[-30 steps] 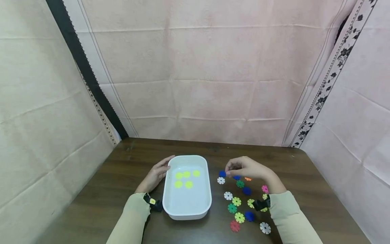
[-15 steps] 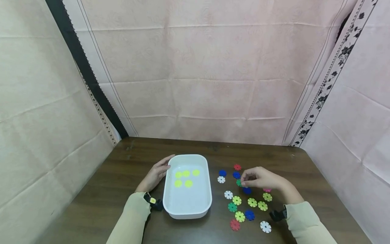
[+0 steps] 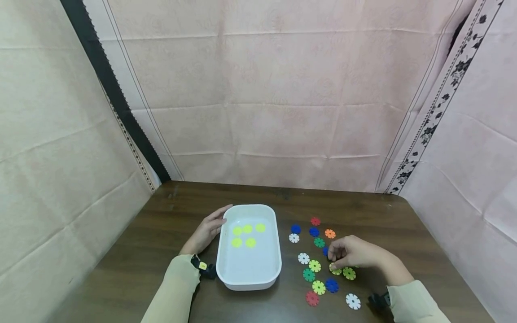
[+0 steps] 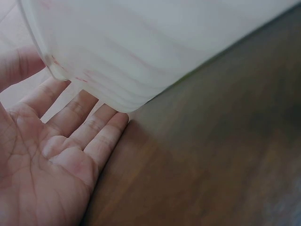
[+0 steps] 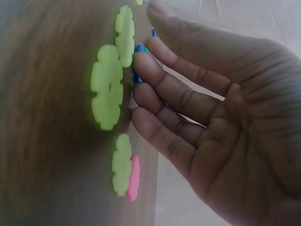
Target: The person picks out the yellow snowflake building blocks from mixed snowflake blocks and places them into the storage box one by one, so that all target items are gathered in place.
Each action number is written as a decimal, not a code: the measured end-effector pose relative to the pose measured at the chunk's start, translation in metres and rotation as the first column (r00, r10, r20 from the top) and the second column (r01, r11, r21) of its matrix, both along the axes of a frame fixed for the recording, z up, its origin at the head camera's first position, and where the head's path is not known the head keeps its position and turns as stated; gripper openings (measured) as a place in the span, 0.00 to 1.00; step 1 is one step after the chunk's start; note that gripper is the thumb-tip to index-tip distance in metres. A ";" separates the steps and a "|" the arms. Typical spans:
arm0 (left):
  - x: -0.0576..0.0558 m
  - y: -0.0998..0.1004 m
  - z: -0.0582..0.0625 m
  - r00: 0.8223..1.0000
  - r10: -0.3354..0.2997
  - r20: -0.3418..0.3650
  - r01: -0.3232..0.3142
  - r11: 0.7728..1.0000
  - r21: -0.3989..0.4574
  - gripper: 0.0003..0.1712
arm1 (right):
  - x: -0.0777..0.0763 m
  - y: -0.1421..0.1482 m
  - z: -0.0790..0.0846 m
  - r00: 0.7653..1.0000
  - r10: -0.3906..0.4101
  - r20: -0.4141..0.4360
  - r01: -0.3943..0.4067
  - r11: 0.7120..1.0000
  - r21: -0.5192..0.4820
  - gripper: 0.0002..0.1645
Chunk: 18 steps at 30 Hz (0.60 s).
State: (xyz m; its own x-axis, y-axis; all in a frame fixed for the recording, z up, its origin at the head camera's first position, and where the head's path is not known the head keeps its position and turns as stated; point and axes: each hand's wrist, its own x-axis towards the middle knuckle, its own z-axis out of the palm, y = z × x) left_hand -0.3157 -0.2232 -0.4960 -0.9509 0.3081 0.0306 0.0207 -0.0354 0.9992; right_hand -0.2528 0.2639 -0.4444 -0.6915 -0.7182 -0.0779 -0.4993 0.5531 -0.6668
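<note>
My left hand [image 3: 206, 232] lies against the upper left corner of a white plastic tray [image 3: 248, 269]. In the left wrist view its fingers [image 4: 96, 125] extend fairly straight behind the tray's wall, the thumb touching near the rim. Several yellow-green flower-shaped discs [image 3: 251, 242] lie flat inside the tray. My right hand [image 3: 355, 252] hovers low over the loose discs, thumb tip right at a yellow-green disc [image 3: 336, 271]. From the right wrist, thumb and loosely bent fingers are apart, nothing between them, beside a yellow-green disc [image 5: 107, 87].
Loose notched discs spread right of the tray: a red disc [image 3: 315, 221], an orange disc [image 3: 330, 233], a green disc [image 3: 308, 275], a blue disc [image 3: 332, 285], a white disc [image 3: 353, 301] and several others. Cloth walls [image 3: 282, 107] surround the brown table [image 3: 133, 278].
My right hand has moved from the far blue discs toward me and rightward, down to the yellow-green ones. Red and orange discs behind it have come into view. The left hand and tray stay put.
</note>
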 end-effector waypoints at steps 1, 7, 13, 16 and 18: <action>0.000 0.000 0.000 1.000 -0.001 0.001 0.001 1.000 0.000 0.29 | 0.001 0.001 0.000 1.000 -0.003 0.003 0.003 1.000 0.008 0.12; 0.000 -0.001 0.000 1.000 -0.006 -0.008 0.006 1.000 0.000 0.30 | 0.003 0.000 0.001 0.999 -0.035 0.032 0.033 0.998 0.059 0.15; 0.001 -0.001 0.000 1.000 -0.013 -0.008 0.013 1.000 -0.005 0.30 | 0.004 -0.003 0.001 0.999 -0.033 0.037 0.031 0.998 0.061 0.15; 0.001 0.000 0.001 1.000 -0.007 -0.006 0.007 1.000 -0.007 0.30 | 0.003 -0.003 0.000 0.999 -0.027 0.024 0.025 0.998 0.066 0.14; 0.001 0.000 0.001 1.000 -0.004 -0.003 0.004 1.000 -0.010 0.30 | 0.003 -0.002 0.000 0.999 -0.031 0.017 0.030 0.997 0.077 0.14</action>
State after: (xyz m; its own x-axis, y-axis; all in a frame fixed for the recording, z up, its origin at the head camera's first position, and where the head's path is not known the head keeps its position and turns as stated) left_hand -0.3148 -0.2229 -0.4951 -0.9496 0.3121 0.0303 0.0236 -0.0252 0.9994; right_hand -0.2498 0.2617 -0.4447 -0.7110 -0.6882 -0.1444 -0.4698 0.6178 -0.6306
